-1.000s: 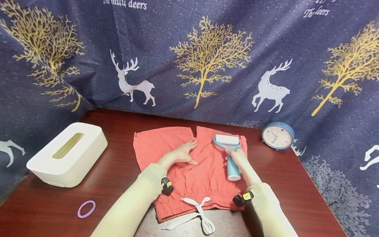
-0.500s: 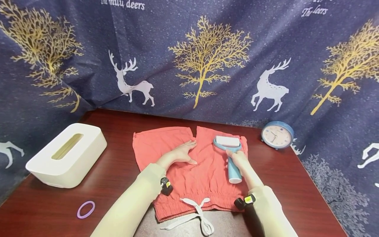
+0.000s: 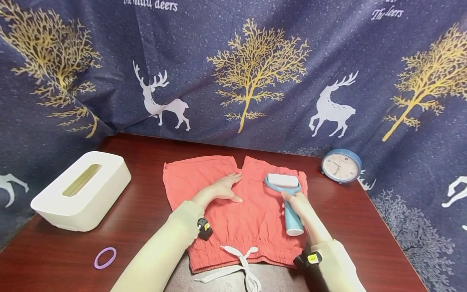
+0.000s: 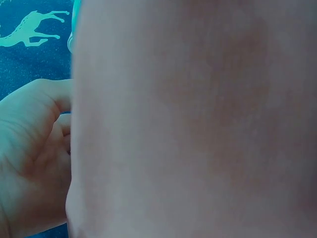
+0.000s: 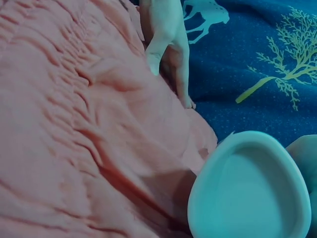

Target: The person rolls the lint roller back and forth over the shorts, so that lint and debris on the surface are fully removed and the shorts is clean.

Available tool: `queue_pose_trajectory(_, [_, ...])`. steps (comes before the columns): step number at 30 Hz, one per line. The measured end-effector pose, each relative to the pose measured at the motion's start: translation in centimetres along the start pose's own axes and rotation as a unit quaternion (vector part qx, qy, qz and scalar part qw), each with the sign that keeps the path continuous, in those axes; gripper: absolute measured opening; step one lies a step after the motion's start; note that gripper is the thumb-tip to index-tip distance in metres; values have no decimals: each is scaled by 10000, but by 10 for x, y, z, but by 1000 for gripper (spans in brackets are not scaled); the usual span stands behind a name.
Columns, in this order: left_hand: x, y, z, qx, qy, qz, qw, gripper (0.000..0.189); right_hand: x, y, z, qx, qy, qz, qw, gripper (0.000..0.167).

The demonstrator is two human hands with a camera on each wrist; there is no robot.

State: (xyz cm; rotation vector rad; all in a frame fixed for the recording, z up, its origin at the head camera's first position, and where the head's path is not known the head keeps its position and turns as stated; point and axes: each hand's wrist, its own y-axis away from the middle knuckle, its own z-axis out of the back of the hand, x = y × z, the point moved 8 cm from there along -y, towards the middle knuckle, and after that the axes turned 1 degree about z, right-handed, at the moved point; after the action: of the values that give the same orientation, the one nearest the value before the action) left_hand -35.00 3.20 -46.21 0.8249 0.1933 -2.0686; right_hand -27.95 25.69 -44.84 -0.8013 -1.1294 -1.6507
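A pair of coral-red shorts (image 3: pixel 251 215) lies flat, its gathered waistband toward me and its white drawstring (image 3: pixel 243 259) hanging loosely looped at the front. My left hand (image 3: pixel 224 190) rests with spread fingers on the middle of the cloth, near the leg split. In my right hand (image 3: pixel 297 205) is a lint roller, gripped round its blue handle (image 3: pixel 293 224). Its white roll (image 3: pixel 282 180) lies over the right leg of the shorts. The right wrist view shows the handle's rounded end (image 5: pixel 250 193) up close. A blurred surface fills most of the left wrist view.
On the left of the dark red table (image 3: pixel 146 162) stands a white tissue box (image 3: pixel 106 194), with a purple ring (image 3: pixel 105 258) nearer me. A blue round alarm clock (image 3: pixel 341 166) is at the back right. Deer-patterned dark blue fabric (image 3: pixel 204 77) hangs behind.
My right hand has drawn the lint roller toward me and slightly right. The far edge of the right leg has shifted and creased. My left hand has stayed in place.
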Motion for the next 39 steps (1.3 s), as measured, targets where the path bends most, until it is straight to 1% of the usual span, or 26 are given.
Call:
queue_pose_trajectory(5, [1,-1,-1,33,-103,24,9999,88,-2,7,0,19,-37,-21,10000,35])
queue_pose_trajectory(11, [0,-1,0,-13,-102,-58,9999,88,-6,18,0,-70,221,3,9997,33])
queue_pose_trajectory(15, [1,-1,0,-41,-209,-103,9997,87,-9,26,0,-125,320,5,9994,33])
queue_pose_trajectory(22, [1,-2,0,-13,-291,-140,9995,88,-20,44,0,-17,255,-93,9996,32])
queue_pose_trajectory(30, [-1,-3,0,10,-295,-166,9994,88,-28,66,0,-20,235,-140,9996,31])
queue_pose_trajectory(34, [-1,-3,1,5,-300,-163,9994,88,-31,72,1,53,291,-92,9995,33])
queue_pose_trajectory(39, [0,-4,0,40,-418,-116,9991,89,-33,81,2,366,378,-104,9986,35])
